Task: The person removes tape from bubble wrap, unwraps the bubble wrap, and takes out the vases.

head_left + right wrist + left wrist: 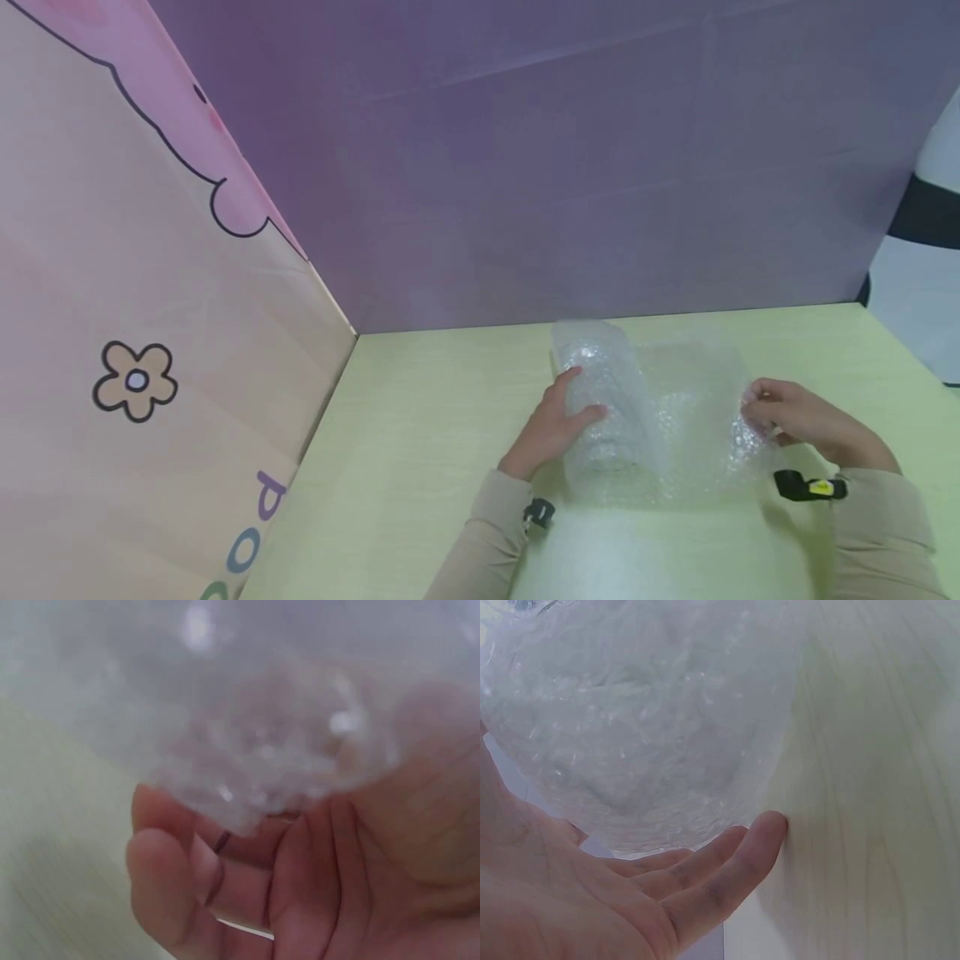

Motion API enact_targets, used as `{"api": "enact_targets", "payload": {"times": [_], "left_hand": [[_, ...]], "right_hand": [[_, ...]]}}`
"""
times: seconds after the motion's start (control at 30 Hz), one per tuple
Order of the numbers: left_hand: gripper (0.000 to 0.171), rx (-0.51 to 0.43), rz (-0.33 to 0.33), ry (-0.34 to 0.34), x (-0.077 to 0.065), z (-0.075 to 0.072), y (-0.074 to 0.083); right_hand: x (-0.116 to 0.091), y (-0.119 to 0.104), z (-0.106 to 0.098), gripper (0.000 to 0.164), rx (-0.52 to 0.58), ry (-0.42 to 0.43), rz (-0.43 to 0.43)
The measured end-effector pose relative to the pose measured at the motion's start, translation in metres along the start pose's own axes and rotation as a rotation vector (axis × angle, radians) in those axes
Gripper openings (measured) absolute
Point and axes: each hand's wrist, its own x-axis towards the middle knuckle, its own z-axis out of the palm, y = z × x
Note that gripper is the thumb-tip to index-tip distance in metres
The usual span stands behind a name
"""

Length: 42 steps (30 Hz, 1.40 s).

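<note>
A roll of clear bubble wrap (603, 392) lies on the table, with a loose sheet (690, 417) drawn out from it to the right. My left hand (551, 427) holds the roll from its left side, the thumb on top. In the left wrist view the fingers (727, 877) lie along the underside of the wrap (652, 735). At the sheet's right end, my right hand (795, 417) pinches the gathered edge. The right wrist view shows crumpled wrap (247, 772) in front of the curled fingers (161, 877) and covering part of the thumb.
The pale wooden table (420, 433) ends at a purple panel (562, 183) behind. A printed panel (135, 250) with a flower stands along the left side. At the far right is a white and black shape (922, 275). A small black device (810, 486) sits at the right wrist.
</note>
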Motion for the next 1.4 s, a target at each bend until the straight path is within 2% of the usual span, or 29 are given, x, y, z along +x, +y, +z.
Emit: {"api": "enact_targets", "payload": {"times": [0.33,0.67,0.93,1.07,1.27,1.4], "left_hand": [[0.075,-0.009,-0.003,-0.006,0.0,0.0,-0.001],[0.075,0.006,0.01,-0.007,0.003,0.001,-0.004],[0.076,-0.001,0.002,-0.007,0.003,0.0,-0.003],[0.077,-0.006,-0.004,-0.008,0.003,0.0,-0.003],[0.077,-0.001,0.0,-0.01,0.002,0.0,-0.003],[0.077,0.002,0.006,-0.013,0.002,0.0,-0.002]], "right_hand": [[0.003,0.009,-0.002,0.017,-0.056,0.013,0.056],[-0.002,0.007,-0.003,0.017,-0.097,0.008,0.075],[0.0,0.01,-0.005,0.023,-0.124,0.024,0.098],[0.001,0.011,-0.005,0.035,-0.141,0.048,0.088],[0.001,0.009,-0.011,0.065,-0.17,0.14,0.091],[-0.002,0.005,-0.017,0.072,-0.187,0.187,0.077]]}}
